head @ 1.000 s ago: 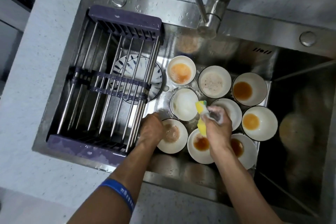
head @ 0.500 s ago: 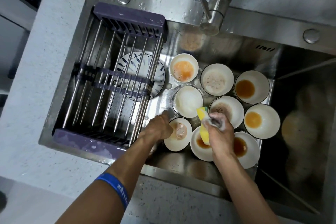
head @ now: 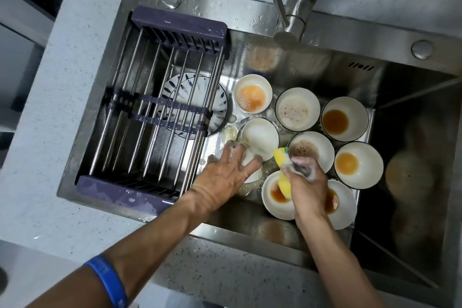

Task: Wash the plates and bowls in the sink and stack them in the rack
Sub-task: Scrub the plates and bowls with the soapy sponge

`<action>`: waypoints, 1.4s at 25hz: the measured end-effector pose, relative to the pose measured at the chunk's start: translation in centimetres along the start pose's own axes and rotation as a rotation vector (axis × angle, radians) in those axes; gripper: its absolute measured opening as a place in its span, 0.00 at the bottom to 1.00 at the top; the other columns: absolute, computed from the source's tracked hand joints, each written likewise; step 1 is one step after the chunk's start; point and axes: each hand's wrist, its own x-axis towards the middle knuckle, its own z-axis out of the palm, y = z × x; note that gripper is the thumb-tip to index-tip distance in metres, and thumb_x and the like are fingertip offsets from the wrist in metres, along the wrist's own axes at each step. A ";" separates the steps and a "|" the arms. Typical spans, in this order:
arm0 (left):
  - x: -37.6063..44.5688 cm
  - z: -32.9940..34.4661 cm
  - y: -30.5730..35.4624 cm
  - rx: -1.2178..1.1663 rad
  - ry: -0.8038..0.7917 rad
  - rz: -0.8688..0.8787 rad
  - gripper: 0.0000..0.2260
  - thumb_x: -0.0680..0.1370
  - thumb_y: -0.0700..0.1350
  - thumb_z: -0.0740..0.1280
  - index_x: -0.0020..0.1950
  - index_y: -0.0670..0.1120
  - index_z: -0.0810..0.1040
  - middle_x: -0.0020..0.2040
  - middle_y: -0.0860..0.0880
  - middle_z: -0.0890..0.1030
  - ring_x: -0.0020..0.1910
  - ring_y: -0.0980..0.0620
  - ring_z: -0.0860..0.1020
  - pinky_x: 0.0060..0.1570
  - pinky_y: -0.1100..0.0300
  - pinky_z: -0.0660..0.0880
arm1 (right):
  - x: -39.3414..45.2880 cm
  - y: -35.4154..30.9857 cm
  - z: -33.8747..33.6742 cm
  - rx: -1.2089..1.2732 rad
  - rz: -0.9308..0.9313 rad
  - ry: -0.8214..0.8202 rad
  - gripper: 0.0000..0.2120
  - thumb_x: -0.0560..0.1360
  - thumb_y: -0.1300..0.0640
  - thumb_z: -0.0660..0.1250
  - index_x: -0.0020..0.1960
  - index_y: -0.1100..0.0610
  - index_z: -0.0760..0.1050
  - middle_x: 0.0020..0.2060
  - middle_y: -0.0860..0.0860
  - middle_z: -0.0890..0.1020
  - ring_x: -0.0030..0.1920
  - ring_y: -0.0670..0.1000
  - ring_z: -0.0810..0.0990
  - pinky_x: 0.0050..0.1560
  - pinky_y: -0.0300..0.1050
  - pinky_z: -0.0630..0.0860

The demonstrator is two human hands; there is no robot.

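Several white bowls with orange or brown residue stand in the steel sink point(head: 390, 87). My left hand point(head: 225, 175) lies over a small white bowl point(head: 252, 176) near the sink's front, soapy fingers spread and curved round it. Just behind it stands a foam-coated bowl point(head: 261, 136). My right hand point(head: 307, 182) grips a yellow sponge point(head: 285, 180) covered in suds, held above a bowl with brown residue point(head: 273, 201). A rack point(head: 155, 97) of steel rods with purple ends spans the sink's left part and holds nothing. A blue-patterned plate point(head: 217, 107) lies under it.
The faucet point(head: 300, 0) rises at the back of the sink, with no water running. More dirty bowls stand at the middle right point(head: 358, 165), point(head: 343, 119), point(head: 297, 110), point(head: 252, 96). Speckled grey counter point(head: 62, 82) surrounds the sink. The sink's right section is deep and dark.
My left hand has shifted from the bowl's left rim to lie on top of it with fingers spread. The right hand with the sponge has stayed roughly in place.
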 end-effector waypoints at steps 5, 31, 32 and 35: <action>0.4 -1.6 -0.2 -1.107 0.096 -0.481 0.21 0.80 0.36 0.59 0.68 0.57 0.65 0.63 0.47 0.74 0.49 0.51 0.76 0.36 0.60 0.78 | -1.1 -0.2 0.0 -0.139 -0.448 -0.108 0.10 0.66 0.73 0.73 0.44 0.61 0.80 0.52 0.55 0.81 0.54 0.49 0.80 0.51 0.34 0.75; 2.7 -2.6 1.5 -1.600 0.310 -0.634 0.14 0.85 0.47 0.56 0.67 0.60 0.73 0.60 0.58 0.80 0.59 0.64 0.78 0.65 0.61 0.73 | -0.5 -3.8 5.2 -1.054 -0.590 -0.472 0.05 0.70 0.63 0.70 0.44 0.55 0.78 0.47 0.52 0.79 0.50 0.54 0.77 0.49 0.50 0.75; 2.7 -2.6 1.6 -1.598 0.290 -0.644 0.15 0.85 0.46 0.56 0.69 0.59 0.73 0.63 0.57 0.79 0.62 0.60 0.76 0.68 0.57 0.70 | -1.0 -3.7 5.0 -1.008 -0.650 -0.530 0.04 0.72 0.63 0.67 0.42 0.55 0.77 0.44 0.50 0.80 0.48 0.53 0.78 0.46 0.49 0.76; 2.4 -2.1 0.7 -1.563 0.242 -0.631 0.19 0.83 0.40 0.56 0.68 0.60 0.73 0.70 0.52 0.74 0.67 0.54 0.72 0.70 0.51 0.69 | -1.2 -2.8 4.0 -0.936 -0.759 -0.710 0.08 0.75 0.63 0.61 0.51 0.56 0.75 0.51 0.48 0.79 0.55 0.53 0.77 0.54 0.50 0.76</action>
